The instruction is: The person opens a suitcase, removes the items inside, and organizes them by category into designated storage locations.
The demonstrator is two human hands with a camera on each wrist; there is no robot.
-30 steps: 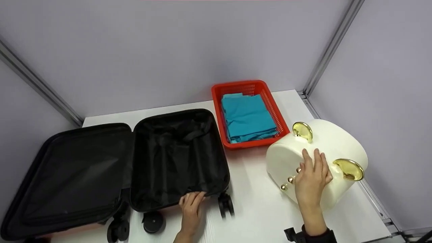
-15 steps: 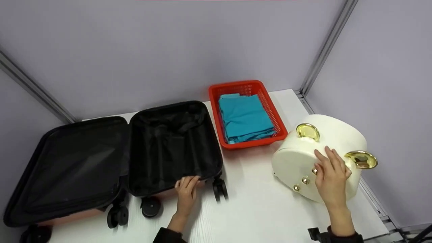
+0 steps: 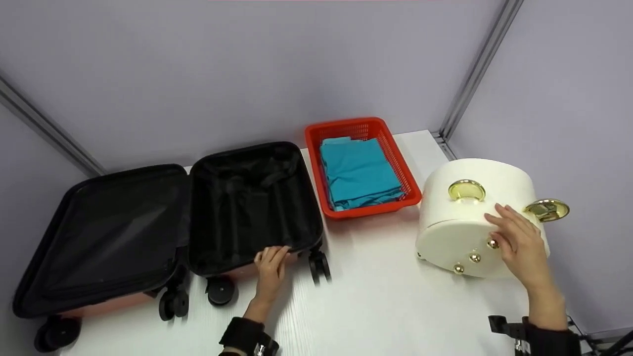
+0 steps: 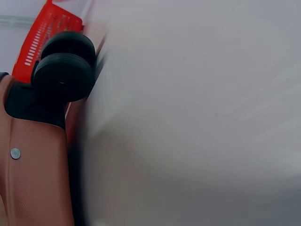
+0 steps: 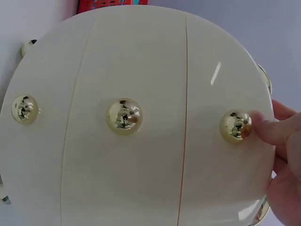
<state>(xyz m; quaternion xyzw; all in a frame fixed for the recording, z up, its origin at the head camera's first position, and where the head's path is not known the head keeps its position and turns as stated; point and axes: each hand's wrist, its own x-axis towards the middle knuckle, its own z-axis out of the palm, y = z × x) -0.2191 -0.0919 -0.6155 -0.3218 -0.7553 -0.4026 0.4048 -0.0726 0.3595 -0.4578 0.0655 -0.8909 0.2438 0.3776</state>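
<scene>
A black-lined suitcase [image 3: 247, 212] lies spread open at the left, its pink shell visible below the rim. My left hand [image 3: 270, 269] curls its fingers over the near rim of the right half, between two black wheels. On the right is a white rounded storage box [image 3: 499, 173] with gold handles, its face with several gold knobs [image 5: 124, 116] turned toward me. My right hand [image 3: 524, 249] grips the box's edge: in the right wrist view the thumb presses beside one knob while the fingers go behind the edge, partly hidden.
A red plastic basket [image 3: 316, 173] with folded teal cloth [image 3: 360, 168] stands behind, between suitcase and box. Grey walls [image 3: 247, 74] enclose the white table [image 3: 366, 296] at the back and sides. Suitcase wheels [image 3: 220, 290] stick out toward me.
The suitcase has slid away from me toward the back wall with my left hand on its rim. My right hand has moved the white box rightward and turned it.
</scene>
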